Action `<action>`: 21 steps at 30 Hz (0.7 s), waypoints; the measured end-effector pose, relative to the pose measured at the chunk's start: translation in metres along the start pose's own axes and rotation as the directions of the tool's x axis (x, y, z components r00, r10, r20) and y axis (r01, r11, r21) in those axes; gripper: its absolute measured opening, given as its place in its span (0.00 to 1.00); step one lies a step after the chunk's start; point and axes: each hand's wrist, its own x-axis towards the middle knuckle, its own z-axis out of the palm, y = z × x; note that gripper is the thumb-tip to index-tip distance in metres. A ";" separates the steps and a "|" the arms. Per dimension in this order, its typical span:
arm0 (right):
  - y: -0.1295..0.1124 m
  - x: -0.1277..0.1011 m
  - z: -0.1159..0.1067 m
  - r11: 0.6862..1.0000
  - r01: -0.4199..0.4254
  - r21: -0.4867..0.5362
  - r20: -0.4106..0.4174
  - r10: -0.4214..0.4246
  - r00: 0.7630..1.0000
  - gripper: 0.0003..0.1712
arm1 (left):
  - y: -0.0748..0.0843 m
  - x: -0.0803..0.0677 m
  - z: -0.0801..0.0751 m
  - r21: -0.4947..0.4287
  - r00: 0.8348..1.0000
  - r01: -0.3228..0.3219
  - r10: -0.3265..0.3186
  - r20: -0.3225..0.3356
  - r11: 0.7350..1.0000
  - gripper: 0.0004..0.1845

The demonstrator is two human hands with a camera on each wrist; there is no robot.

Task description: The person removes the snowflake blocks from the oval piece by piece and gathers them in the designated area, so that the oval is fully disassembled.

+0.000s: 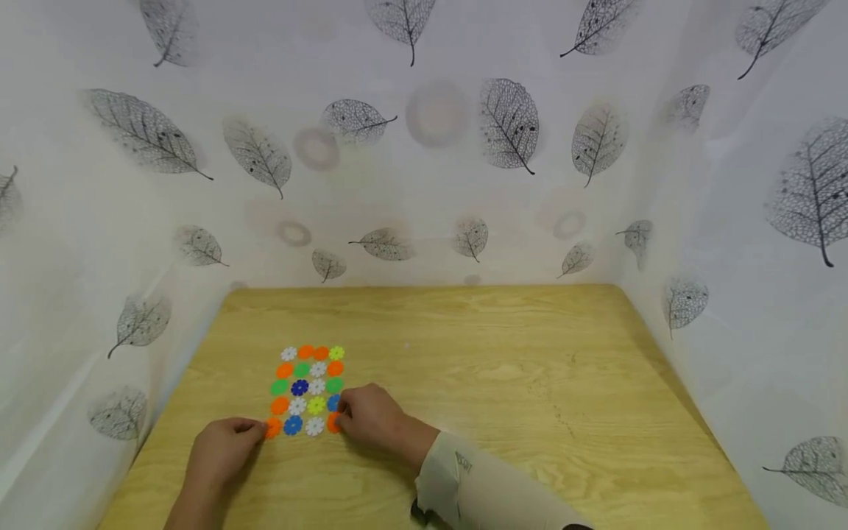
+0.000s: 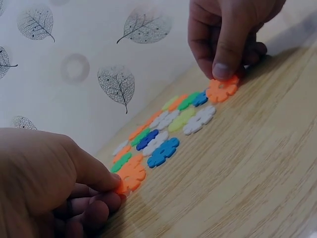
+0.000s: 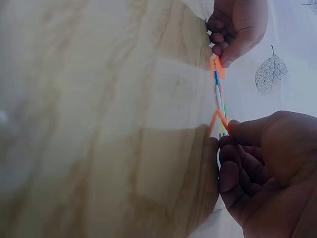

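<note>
Orange corner pieces [image 2: 130,177] of the mat pinched by both hands' fingers [image 2: 220,69]

My head camera looks forward and down from above the near edge of the tabletop [image 1: 503,353], far enough back to take in the whole top and the leaf-print walls. My left wrist camera sits low and close at the tabletop's left side, facing across the grid [image 2: 168,124] toward my right hand [image 2: 228,34]. My right wrist camera skims the surface edge-on, very close, facing my left hand [image 3: 237,25]. All three views share the grid's near row and both hands.
</note>
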 end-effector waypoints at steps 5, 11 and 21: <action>0.000 0.002 -0.001 0.999 0.014 -0.031 -0.014 -0.015 1.000 0.08 | 0.000 0.004 -0.001 0.020 1.000 -0.002 0.002 -0.008 1.000 0.23; 0.004 -0.002 -0.007 0.998 0.011 0.061 -0.007 -0.010 1.000 0.06 | -0.001 0.007 -0.001 0.021 1.000 0.004 -0.004 -0.016 1.000 0.25; 0.036 -0.042 -0.034 0.981 0.011 0.193 -0.006 -0.010 1.000 0.10 | 0.014 -0.001 0.022 -0.026 0.987 -0.078 0.073 -0.146 0.997 0.20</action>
